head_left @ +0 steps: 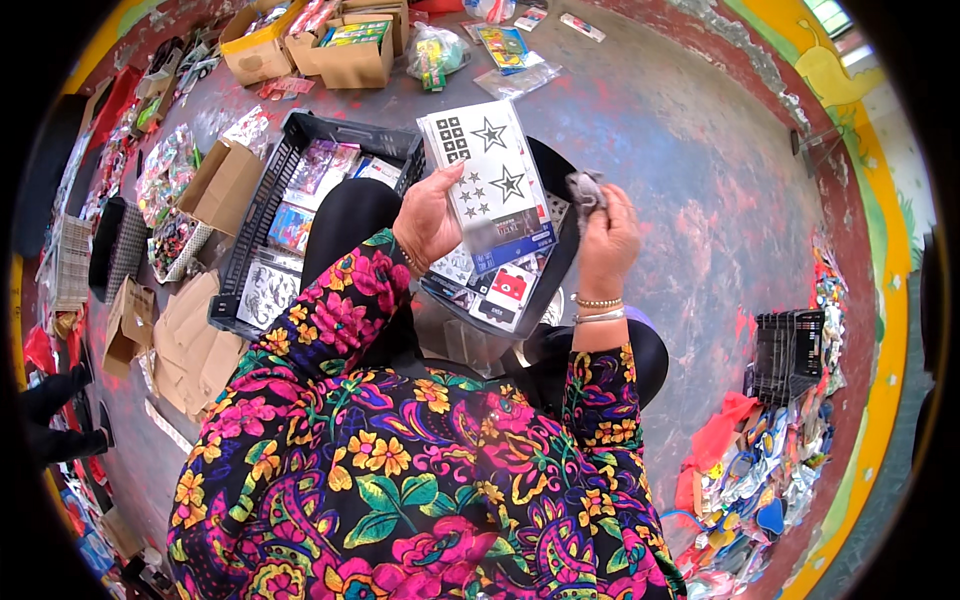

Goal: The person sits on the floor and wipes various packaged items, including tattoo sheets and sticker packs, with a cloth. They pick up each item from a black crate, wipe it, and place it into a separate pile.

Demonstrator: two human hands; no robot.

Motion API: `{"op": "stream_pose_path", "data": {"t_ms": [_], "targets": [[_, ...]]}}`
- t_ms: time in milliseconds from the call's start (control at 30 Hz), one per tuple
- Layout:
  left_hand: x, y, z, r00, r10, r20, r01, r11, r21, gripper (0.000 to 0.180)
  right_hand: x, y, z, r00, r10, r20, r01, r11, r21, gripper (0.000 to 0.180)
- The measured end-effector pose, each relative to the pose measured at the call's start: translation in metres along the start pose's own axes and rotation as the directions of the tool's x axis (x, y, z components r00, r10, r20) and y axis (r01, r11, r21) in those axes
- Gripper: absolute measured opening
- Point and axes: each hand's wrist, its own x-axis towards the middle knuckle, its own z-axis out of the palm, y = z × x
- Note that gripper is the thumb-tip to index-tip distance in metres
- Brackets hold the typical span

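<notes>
between the hands, the left hand grips a white star-printed sticker sheet; the right hand pinches a small grey scrap, which could slip into the black plastic crate.

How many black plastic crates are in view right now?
3: one black crate at the person's left knee, one behind the star sticker sheet, one far right. Others may be hidden.

It looked like a sorting or packing workroom; cardboard boxes of packaged goods stood along the far edge of the paint-stained floor; black plastic crates held sticker sheets (mostly bagged); loose packets were heaped along its right edge.
</notes>
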Motion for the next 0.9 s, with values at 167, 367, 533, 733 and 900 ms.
{"op": "stream_pose_path", "data": {"t_ms": [167, 367, 533, 733, 900], "targets": [[0.003, -0.003, 0.0, 0.999, 0.027, -0.027, -0.027, 0.999, 0.024, 0.033, -0.011, -0.058, -0.002, 0.911, -0.412, -0.021, 0.412, 0.911, -0.009, 0.03], [0.001, 0.002, -0.005, 1.0, 0.008, -0.008, -0.007, 0.995, 0.098, 0.036, -0.043, -0.072, 0.016, 0.754, -0.561, 0.342, 0.552, 0.823, 0.133, 0.037], [0.002, 0.006, -0.003, 0.999, 0.039, -0.003, -0.039, 0.999, -0.01, 0.037, -0.019, -0.034, 0.012, 0.899, -0.367, 0.238, 0.404, 0.906, -0.127, 0.03], [0.003, 0.009, -0.005, 0.992, 0.127, -0.009, -0.127, 0.991, 0.038, 0.034, 0.003, -0.015, -0.026, 0.987, 0.081, 0.14, -0.093, 0.992, 0.085, 0.018], [0.004, 0.006, -0.003, 0.99, 0.144, 0.011, -0.144, 0.986, 0.083, 0.033, -0.009, -0.03, -0.019, 0.799, 0.324, 0.506, -0.571, 0.672, 0.472, 0.011]]}}
